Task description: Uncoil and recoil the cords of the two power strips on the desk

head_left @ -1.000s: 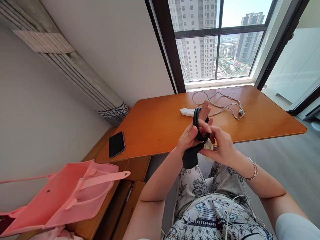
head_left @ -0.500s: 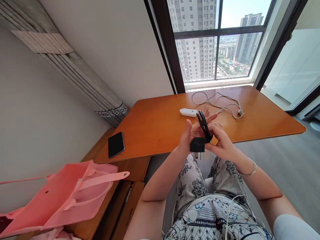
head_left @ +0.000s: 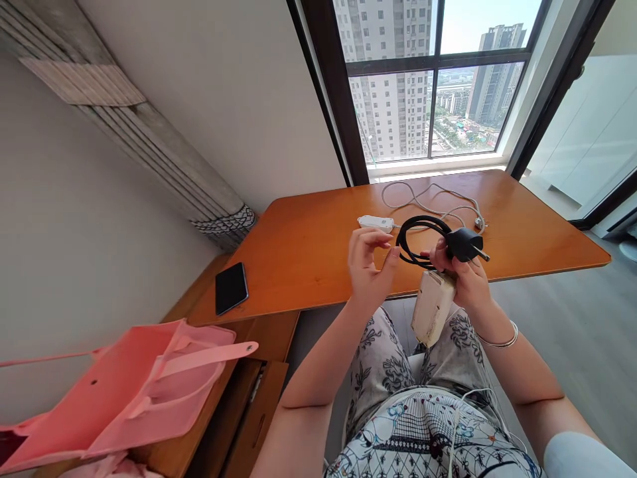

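A left hand [head_left: 369, 269], near the centre of the frame, is raised with fingers loosely curled and the thumb spread from them, nothing gripped between; whether its thumb tip brushes the coil beside it cannot be told. Just behind it, a white power strip [head_left: 375, 224] lies on an orange-brown table [head_left: 298, 265]. To the right, a coiled black cable [head_left: 409, 255] hangs in the air right of centre, above the table's near edge, its loops bunched but slightly fanned at the left end. For neat handling, the free thumb and fingertips would likely do best to press that loose end together, evening the loops without tugging. Below the coil, a worn, pale block [head_left: 434, 307] hangs over the person's lap; its weight probably calls for support from beneath, lest it swing or drag on the loops. Farther right, the right hand [head_left: 460, 269] pinches the coil's right end between thumb and fingers, just under a black plug [head_left: 465, 244] whose metal pin points right. A firm but unforced pinch there seems wise, with the pin turned away from the skin. Behind, a pale cord [head_left: 452, 211] loops across the table.
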The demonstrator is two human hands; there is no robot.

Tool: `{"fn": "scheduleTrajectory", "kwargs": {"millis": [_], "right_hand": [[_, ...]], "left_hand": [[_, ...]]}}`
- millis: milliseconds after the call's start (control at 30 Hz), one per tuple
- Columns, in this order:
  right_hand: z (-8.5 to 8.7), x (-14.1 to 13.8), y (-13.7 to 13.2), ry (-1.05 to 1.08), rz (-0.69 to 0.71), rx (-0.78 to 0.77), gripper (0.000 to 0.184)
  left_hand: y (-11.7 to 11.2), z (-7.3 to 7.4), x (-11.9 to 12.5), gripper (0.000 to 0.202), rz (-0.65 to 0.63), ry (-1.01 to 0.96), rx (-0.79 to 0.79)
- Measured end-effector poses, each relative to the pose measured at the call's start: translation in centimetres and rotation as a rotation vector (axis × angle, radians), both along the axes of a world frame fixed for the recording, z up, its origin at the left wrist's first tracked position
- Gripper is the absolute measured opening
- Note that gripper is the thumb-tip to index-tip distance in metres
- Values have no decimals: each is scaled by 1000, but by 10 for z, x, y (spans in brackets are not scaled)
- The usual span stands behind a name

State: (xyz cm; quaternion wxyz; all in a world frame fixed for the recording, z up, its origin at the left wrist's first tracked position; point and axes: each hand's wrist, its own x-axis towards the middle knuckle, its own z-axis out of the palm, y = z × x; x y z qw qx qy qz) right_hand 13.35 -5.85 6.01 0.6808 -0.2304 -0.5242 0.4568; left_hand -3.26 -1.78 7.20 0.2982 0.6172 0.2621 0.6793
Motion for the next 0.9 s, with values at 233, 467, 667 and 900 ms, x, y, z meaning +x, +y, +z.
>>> {"fn": "scheduleTrajectory", "kwargs": {"millis": [233,467,667,900], "right_hand": [[0,-1,-3,5,97,-45,43],[-9,-8,-3,-35,2,29,49],[-32,-2,-7,-106,-48,-9,57],[-31,7,-12,-209,-73,-77,53]], "left_hand": [[-5,9,14,47,-642,-228,-559],[-14,16,29,42,-617,-514,-778],[-15,15,31,43,-544,-517,-805],[-17,6,29,48,-429,-461,-699]]}}
